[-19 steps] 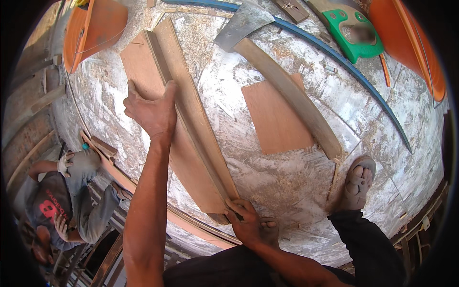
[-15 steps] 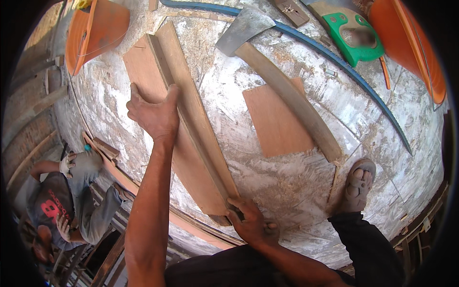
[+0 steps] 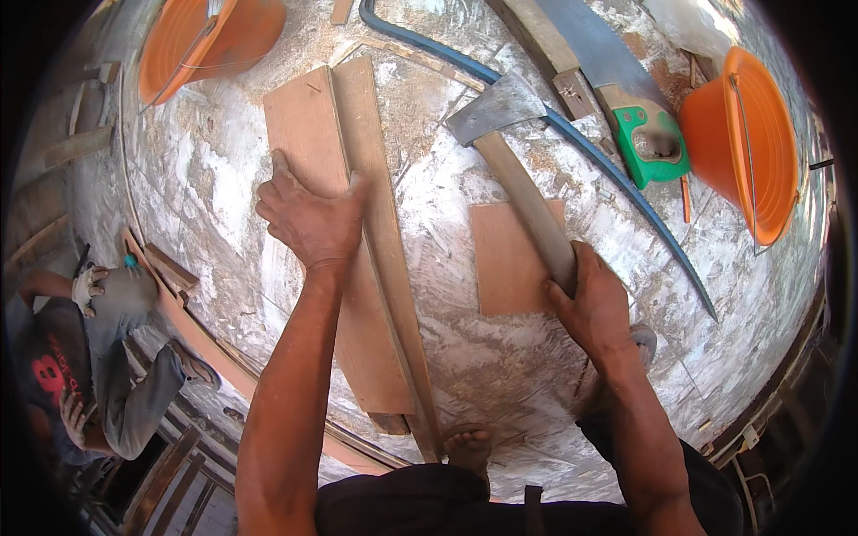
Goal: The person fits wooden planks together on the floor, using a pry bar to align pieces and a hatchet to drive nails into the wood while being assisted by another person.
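Note:
My left hand (image 3: 313, 219) presses on a long plywood board (image 3: 362, 313), fingers over its face and thumb along its raised inner edge. A nail stands near the board's far end. A narrower wooden plank (image 3: 380, 188) lies along the board's right side. My right hand (image 3: 590, 299) is closed around the lower end of an axe's wooden handle (image 3: 527, 196). The grey axe head (image 3: 499, 109) points away from me, close to a blue bow saw (image 3: 617, 165). Beneath the handle lies a square piece of plywood (image 3: 505, 259).
Orange buckets stand at the far left (image 3: 237, 40) and the right (image 3: 715, 116). A green-handled handsaw (image 3: 652, 152) lies by the right bucket, near a dark wooden block (image 3: 572, 94). At lower left, a person (image 3: 116, 375) sits beyond the curved edge. My bare foot (image 3: 469, 447) is beside the plank.
My right hand has left the near end of the plank and taken hold of the axe handle. My left hand stays on the board. The view has shifted.

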`<control>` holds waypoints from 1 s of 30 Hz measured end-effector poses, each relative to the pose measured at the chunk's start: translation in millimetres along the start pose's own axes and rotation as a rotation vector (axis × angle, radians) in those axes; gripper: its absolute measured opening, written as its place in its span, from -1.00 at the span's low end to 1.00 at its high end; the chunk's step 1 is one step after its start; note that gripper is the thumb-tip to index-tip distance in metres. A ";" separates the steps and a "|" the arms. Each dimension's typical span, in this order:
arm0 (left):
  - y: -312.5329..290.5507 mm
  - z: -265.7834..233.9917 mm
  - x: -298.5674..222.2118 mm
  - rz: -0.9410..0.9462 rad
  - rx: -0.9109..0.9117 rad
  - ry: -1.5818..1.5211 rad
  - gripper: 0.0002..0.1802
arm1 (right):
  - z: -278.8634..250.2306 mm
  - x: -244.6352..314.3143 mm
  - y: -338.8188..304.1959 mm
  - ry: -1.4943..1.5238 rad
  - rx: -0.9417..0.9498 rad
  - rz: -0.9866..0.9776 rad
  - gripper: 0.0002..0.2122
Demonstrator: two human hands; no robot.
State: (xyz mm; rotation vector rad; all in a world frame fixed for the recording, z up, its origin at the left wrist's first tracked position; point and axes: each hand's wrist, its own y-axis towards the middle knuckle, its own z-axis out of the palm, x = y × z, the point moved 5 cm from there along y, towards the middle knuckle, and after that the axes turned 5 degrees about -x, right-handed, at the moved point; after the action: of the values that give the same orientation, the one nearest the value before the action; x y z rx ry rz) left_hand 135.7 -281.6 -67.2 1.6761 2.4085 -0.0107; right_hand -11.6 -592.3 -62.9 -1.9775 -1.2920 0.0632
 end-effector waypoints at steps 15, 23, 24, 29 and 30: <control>3.0 0.2 8.5 -0.027 0.072 -0.074 0.21 | -51.4 130.4 35.9 0.263 0.012 -0.293 -0.54; 3.8 -0.1 6.5 -0.043 0.097 -0.092 0.20 | -52.9 160.8 50.9 0.167 -0.151 -0.607 -0.57; 5.0 0.4 6.5 -0.044 0.094 -0.092 0.20 | -50.0 160.8 55.4 0.125 -0.136 -0.584 -0.57; 3.3 0.7 8.2 -0.036 0.079 -0.106 0.20 | -62.7 167.0 46.4 0.245 -0.126 -0.558 -0.60; 5.5 -0.6 7.4 -0.030 0.082 -0.102 0.20 | -68.7 173.8 39.6 0.310 -0.149 -0.594 -0.60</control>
State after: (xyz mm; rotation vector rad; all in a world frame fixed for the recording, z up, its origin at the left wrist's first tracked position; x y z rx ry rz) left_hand 138.2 -272.7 -67.3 1.6316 2.3871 -0.1969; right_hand 132.3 -499.5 21.8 -1.5623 -1.6456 -0.6160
